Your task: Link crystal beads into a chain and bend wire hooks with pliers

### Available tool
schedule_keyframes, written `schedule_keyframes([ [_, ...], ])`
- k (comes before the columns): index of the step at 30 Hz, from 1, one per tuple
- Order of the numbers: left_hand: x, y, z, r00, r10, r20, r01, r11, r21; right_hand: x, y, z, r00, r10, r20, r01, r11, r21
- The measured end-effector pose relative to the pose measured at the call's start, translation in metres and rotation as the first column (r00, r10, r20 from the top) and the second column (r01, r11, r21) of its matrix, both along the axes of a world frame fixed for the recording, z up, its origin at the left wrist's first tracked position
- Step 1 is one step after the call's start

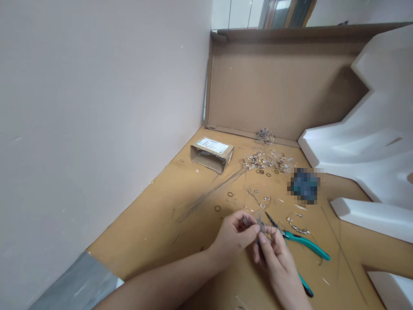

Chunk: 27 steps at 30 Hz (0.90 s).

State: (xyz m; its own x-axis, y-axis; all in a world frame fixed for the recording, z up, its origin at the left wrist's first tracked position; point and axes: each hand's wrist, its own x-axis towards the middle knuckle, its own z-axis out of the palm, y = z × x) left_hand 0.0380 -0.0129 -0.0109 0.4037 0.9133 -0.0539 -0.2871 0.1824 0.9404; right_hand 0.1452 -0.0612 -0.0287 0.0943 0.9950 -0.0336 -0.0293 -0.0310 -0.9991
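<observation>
My left hand (227, 239) and my right hand (277, 256) meet low in the middle of the view. Both are closed, thumb against fingers, on a small grey metal piece (260, 224); its exact kind is too blurred to tell. Beside and partly behind my right hand lie long-nose pliers (306, 246) with teal handles, their jaws pointing up and left. Just beyond my fingers, bits of bent wire (254, 198) and small rings (230, 194) are scattered on the tan surface. A short twisted metal chain (297, 228) rests right of the pliers' jaws.
An open cardboard box (211, 155) with a white label stands farther back, near long thin wires (213, 189). Behind are heaps of small metal pieces (264, 161) and a pixelated dark object (304, 186). A grey wall (112, 107), cardboard panel (274, 86) and white foam (387, 129) border the surface.
</observation>
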Motion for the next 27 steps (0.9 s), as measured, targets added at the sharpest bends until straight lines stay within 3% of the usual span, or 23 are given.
schedule_keyframes([
  [15, 0.0012, -0.0002, 0.002, 0.999, -0.04, 0.001, 0.04, 0.999, 0.0, 0.0002, -0.0002, -0.0003, 0.999, 0.005, 0.042, -0.005, 1.0, 0.009],
  [27, 0.0006, -0.0001, 0.0024, 1.0, -0.004, -0.013, 0.004, 1.0, 0.003, 0.0, -0.0015, 0.0008, 0.999, 0.029, 0.024, -0.028, 1.0, -0.008],
])
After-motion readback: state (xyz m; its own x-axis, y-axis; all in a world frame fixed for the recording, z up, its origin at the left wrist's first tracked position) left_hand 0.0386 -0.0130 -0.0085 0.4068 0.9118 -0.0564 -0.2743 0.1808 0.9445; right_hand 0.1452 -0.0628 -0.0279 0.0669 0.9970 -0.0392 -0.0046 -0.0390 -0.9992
